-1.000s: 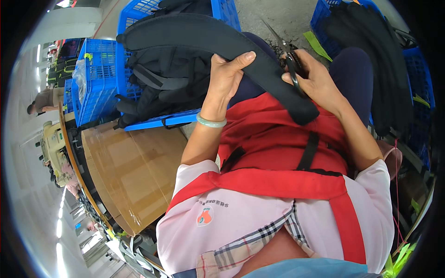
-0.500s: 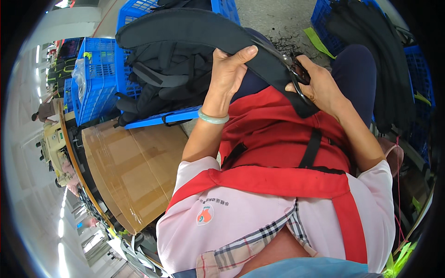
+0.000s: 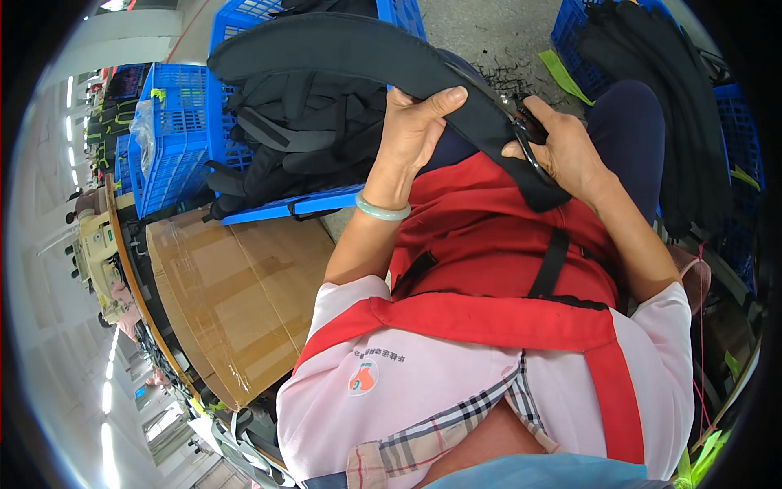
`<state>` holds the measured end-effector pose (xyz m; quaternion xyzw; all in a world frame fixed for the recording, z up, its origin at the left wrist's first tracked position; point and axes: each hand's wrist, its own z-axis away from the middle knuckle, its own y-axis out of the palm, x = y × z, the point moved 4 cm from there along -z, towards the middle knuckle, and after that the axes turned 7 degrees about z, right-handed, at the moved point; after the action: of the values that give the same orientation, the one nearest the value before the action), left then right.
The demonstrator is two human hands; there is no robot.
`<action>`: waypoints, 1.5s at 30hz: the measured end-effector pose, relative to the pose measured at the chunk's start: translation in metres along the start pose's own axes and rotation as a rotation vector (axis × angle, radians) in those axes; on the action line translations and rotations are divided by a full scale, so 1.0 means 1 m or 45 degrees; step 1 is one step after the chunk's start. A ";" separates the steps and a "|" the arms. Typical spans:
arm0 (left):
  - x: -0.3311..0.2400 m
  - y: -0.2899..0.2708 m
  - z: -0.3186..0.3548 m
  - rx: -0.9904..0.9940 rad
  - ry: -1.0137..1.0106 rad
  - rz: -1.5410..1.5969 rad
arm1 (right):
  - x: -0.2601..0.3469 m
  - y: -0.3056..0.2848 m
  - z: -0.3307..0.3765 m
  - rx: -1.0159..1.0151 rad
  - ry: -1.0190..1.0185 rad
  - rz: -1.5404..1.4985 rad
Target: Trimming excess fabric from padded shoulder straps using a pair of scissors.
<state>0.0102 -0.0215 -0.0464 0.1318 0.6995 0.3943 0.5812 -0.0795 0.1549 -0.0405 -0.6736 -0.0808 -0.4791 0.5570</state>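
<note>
A long curved black padded strap (image 3: pixel 326 50) stretches from the upper left down to my lap. My left hand (image 3: pixel 419 122) is closed on its middle, thumb on top and fingers beneath. My right hand (image 3: pixel 562 147) grips a pair of dark-handled scissors (image 3: pixel 521 122), whose blades lie along the strap's right edge. The blades look nearly closed, and part of them is hard to make out against the black cloth. The strap's lower end (image 3: pixel 542 191) rests over my red apron (image 3: pixel 489 220), just below the scissor handles.
A blue crate (image 3: pixel 285 210) full of black straps stands beyond my left hand. Further left are another blue crate (image 3: pixel 171 163) and a cardboard box (image 3: pixel 236 293). On the right, long black pieces (image 3: pixel 676 122) hang over a blue crate. Dark thread scraps (image 3: pixel 509 77) litter the floor.
My left hand has shifted slightly right along the strap. The scissors have closed somewhat and lie closer along the strap's edge, and the strap's lower end has moved slightly right.
</note>
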 end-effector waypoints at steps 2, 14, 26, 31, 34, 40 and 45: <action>0.000 -0.002 0.000 -0.005 0.005 0.013 | 0.001 0.000 -0.001 0.062 0.043 -0.030; -0.032 0.003 -0.001 -0.037 0.212 0.016 | 0.003 0.000 -0.004 0.005 -0.013 -0.109; -0.022 0.009 0.003 0.031 0.163 -0.031 | 0.019 -0.008 -0.008 0.011 -0.012 0.025; -0.016 0.011 0.004 0.016 0.134 -0.044 | 0.021 -0.011 -0.009 -0.107 -0.135 -0.003; -0.015 0.008 0.007 0.033 0.126 -0.041 | 0.022 -0.015 -0.011 0.021 -0.042 -0.058; -0.041 0.016 0.000 -0.040 0.236 0.011 | 0.016 -0.010 -0.009 -0.069 -0.088 -0.021; -0.039 0.017 -0.001 -0.009 0.252 -0.026 | 0.028 -0.018 -0.008 -0.046 -0.096 0.017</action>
<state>0.0164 -0.0363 -0.0068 0.0829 0.7534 0.4020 0.5137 -0.0806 0.1434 -0.0088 -0.7015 -0.0885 -0.4511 0.5445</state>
